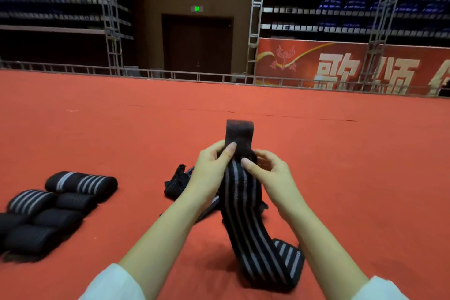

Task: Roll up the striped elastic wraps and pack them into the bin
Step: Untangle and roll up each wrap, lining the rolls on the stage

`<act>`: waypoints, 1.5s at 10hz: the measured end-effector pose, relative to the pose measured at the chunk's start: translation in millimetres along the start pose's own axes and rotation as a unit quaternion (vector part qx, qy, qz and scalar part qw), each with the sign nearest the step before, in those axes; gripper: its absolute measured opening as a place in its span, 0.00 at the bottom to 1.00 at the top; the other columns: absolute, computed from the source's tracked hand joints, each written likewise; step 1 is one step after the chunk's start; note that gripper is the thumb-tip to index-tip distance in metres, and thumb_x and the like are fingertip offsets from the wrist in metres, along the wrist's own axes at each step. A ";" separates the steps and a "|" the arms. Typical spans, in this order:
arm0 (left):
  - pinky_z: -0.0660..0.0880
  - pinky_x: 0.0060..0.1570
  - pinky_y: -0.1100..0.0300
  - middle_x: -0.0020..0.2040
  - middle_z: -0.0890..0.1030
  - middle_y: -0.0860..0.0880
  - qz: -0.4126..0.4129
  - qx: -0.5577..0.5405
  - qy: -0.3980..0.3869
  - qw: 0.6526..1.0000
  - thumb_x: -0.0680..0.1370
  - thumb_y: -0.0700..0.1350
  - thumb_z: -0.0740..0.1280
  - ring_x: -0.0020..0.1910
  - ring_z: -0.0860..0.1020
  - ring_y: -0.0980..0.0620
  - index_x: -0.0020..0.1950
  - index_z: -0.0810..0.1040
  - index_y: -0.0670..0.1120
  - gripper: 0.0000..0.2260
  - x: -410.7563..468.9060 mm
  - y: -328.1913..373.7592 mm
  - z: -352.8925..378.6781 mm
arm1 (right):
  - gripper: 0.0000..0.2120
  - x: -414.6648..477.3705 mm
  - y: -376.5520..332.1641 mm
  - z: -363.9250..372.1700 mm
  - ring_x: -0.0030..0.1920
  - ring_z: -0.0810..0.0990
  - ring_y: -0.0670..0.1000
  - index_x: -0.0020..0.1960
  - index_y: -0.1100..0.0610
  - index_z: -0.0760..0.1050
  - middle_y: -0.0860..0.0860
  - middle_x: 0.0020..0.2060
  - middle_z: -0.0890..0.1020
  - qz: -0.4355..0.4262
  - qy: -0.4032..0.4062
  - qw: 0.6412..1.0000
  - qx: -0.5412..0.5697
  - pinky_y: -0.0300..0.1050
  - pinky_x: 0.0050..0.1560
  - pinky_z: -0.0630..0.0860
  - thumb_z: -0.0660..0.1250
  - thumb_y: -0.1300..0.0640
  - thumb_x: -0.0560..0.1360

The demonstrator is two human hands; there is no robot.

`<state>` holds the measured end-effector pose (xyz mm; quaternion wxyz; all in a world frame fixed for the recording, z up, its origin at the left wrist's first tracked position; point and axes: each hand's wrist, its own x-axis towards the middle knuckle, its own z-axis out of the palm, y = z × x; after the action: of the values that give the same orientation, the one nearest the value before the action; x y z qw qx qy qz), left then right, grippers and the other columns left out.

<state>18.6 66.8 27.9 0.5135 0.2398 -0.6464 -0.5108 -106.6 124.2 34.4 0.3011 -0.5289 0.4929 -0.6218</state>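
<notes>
Both hands, left hand (214, 165) and right hand (270, 168), pinched the striped wrap (243, 202) upright near its plain end; its tail trailed on the red floor (341, 153). Loose tension risked a slack, telescoping roll. Finished rolls (56, 204) lay left; no bin was visible. The far banner (353, 66) bore partly legible Chinese characters.

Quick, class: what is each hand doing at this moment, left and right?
Left hand: closed on the wrap, thumb pressed near its dark top end.
Right hand: closed on the same wrap, pinching its right edge.
</notes>
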 end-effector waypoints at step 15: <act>0.67 0.52 0.65 0.51 0.77 0.49 -0.083 0.400 0.182 0.894 0.76 0.38 0.68 0.53 0.76 0.50 0.68 0.74 0.48 0.20 -64.5 -119.3 -252.0 | 0.34 -13.8 147.6 238.1 0.71 0.65 0.52 0.77 0.51 0.56 0.53 0.70 0.68 0.093 -0.275 0.908 -0.303 0.42 0.70 0.62 0.66 0.63 0.76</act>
<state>245.1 -27.0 -119.7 0.4384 0.5666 -0.6693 -0.1970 102.6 17.4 -118.9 0.3068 -0.6962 0.6024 -0.2414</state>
